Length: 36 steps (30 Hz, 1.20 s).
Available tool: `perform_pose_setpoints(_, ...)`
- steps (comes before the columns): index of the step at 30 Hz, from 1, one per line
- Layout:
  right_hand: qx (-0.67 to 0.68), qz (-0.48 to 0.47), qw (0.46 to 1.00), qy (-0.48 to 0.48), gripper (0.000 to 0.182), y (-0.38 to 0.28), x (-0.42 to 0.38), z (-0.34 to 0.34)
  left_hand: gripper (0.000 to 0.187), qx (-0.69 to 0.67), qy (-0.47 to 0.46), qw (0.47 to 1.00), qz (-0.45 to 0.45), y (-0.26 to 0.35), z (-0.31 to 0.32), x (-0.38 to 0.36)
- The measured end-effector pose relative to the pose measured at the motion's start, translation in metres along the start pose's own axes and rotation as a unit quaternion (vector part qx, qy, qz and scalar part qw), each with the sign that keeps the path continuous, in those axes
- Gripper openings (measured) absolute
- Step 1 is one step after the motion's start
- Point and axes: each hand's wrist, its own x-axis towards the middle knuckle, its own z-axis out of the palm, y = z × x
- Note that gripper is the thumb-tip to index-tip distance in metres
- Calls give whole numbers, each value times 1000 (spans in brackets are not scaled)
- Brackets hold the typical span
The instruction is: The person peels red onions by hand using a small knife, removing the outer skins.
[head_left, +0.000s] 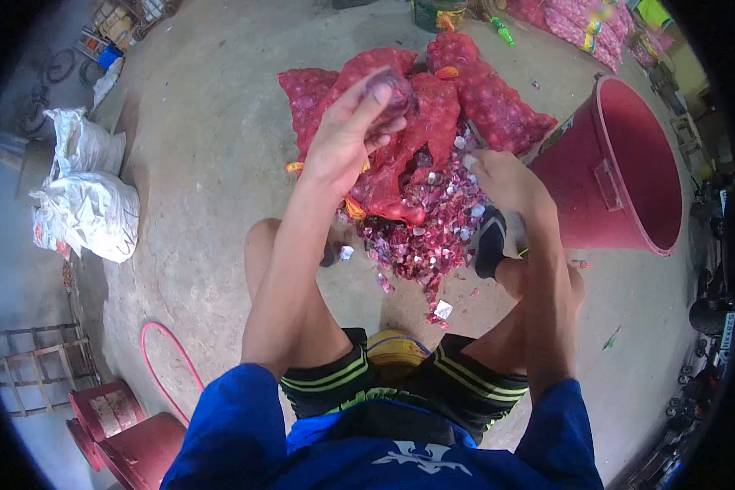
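My left hand (343,135) is raised over the red mesh sacks, its thumb and fingers closed round a dark purple red onion (396,91). Lower and to the right, my right hand (502,181) hovers above the pile's edge with its fingers curled in. A small pale spot shows at those fingertips, too blurred to name. Between my feet spreads a heap of loose purple onion skins (425,245) mixed with whitish scraps. An opened red mesh sack (392,184) slumps against the heap, with onions showing at its mouth.
Full mesh sacks of onions (490,94) lie behind the heap. A large red tub (596,171) leans at the right. White sacks (90,212) stand at the left, red buckets (143,449) at lower left. A green bottle (502,31) lies at the back.
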Motion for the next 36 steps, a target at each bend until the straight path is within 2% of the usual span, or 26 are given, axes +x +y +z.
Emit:
perform_pose_setpoints(1, 2, 1, 1000, -3, 38, -16, -1, -5, 61, 0, 2, 1000, -3, -1, -2, 1)
perform_pose_setpoints(3, 187, -23, 981, 50, 35, -44, -10, -22, 60, -33, -29, 999, 20, -8, -1, 0)
perform_pose_setpoints(4, 193, -77, 971, 117, 36, -50, -11, -19, 60, -66, -42, 997, 15, -6, 0, 0)
perform_pose_setpoints(5, 196, -73, 971, 118, 36, -56, -14, -18, 60, -64, -44, 997, 10, -7, 3, -1)
perform_pose_setpoints(7, 285, -72, 940, 171, 40, -82, -17, -29, 64, -105, -28, 993, 56, -8, 10, -2)
perform_pose_setpoints(8, 297, -105, 930, 188, 47, -81, -12, -23, 64, -104, -31, 992, 59, -7, 12, -1)
perform_pose_setpoints(10, 270, -110, 938, 189, 49, -92, -14, -23, 66, -83, 8, 992, 99, -9, 16, -3)
perform_pose_setpoints(13, 251, -119, 940, 198, 54, -98, -10, -15, 66, -62, -20, 988, 137, -10, 19, -2)
perform_pose_setpoints(18, 213, -155, 932, 251, 55, -97, -6, -8, 66, -50, -23, 988, 143, -9, 18, -4)
perform_pose_setpoints(22, 206, -156, 930, 260, 55, -99, -5, -8, 64, -30, -34, 988, 148, -13, 22, -7)
perform_pose_setpoints(24, 165, -148, 928, 299, 54, -97, -2, -5, 63, -18, -24, 989, 144, -11, 20, -8)
perform_pose_setpoints(29, 218, -98, 939, 245, 53, -83, 9, 0, 59, -6, 14, 993, 113, -28, 14, 1)
perform_pose_setpoints(31, 221, -87, 943, 233, 53, -89, 5, -10, 55, -68, -8, 995, 74, -26, 16, -2)
perform_pose_setpoints(34, 207, -120, 943, 231, 53, -89, -3, -14, 52, -71, -29, 993, 90, -30, 13, -3)
perform_pose_setpoints(36, 141, -150, 949, 238, 51, -85, -1, -15, 52, -73, -36, 992, 97, -26, 6, -5)
